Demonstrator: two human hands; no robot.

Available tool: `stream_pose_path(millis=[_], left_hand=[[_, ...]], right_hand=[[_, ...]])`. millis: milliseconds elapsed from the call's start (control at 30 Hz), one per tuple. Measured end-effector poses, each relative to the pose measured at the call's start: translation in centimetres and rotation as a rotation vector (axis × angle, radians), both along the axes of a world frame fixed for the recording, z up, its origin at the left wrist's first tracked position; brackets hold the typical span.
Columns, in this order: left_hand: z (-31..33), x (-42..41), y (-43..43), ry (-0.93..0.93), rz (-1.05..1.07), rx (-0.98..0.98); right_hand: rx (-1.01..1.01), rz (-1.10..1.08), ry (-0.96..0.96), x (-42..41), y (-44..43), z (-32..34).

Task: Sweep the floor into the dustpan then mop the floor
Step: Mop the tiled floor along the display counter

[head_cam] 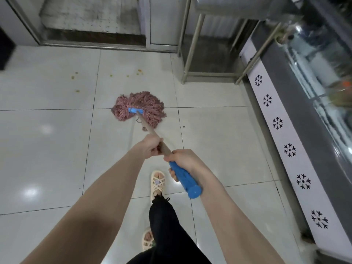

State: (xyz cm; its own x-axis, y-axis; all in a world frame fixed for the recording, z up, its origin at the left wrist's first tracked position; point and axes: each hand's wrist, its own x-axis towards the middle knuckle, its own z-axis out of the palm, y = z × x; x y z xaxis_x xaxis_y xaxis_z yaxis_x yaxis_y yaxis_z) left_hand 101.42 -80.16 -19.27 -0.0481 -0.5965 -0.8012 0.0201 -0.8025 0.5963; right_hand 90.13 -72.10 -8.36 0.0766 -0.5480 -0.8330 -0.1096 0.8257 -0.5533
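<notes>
A mop with a pink string head [140,107] and a blue clamp lies spread on the white tiled floor [47,130] ahead of me. Its tan pole [152,131] slants back toward me and ends in a blue grip [187,180]. My left hand [151,147] grips the pole partway down. My right hand [182,161] is curled round the top of the blue grip, just behind the left. Small yellowish crumbs [76,73] are scattered on the tiles beyond the mop head. No dustpan or broom is in sight.
A glass-fronted display freezer [304,130] with snowflake marks runs along the right. A steel table's legs [192,44] stand at the back right, a metal door sill [91,42] at the back. My sandalled feet [157,183] are below the hands.
</notes>
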Motion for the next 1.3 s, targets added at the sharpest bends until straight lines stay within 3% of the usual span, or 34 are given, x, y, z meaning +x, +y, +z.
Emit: stream_pose_path(millis=[633, 1067, 1300], left_hand=[[2.3, 6.5, -34.5, 0.038, 0.166, -0.018], [4.9, 0.7, -44.2, 0.185, 0.012, -0.063], [2.0, 7.2, -49.8, 0.089, -0.042, -0.051]], right_hand=[[-0.028, 0.122, 0.04, 5.8, -36.6, 2.8], [-0.137, -0.095, 0.176, 3.7, -44.3, 5.7], [-0.152, -0.198, 0.117, 11.8, -48.9, 2.7]])
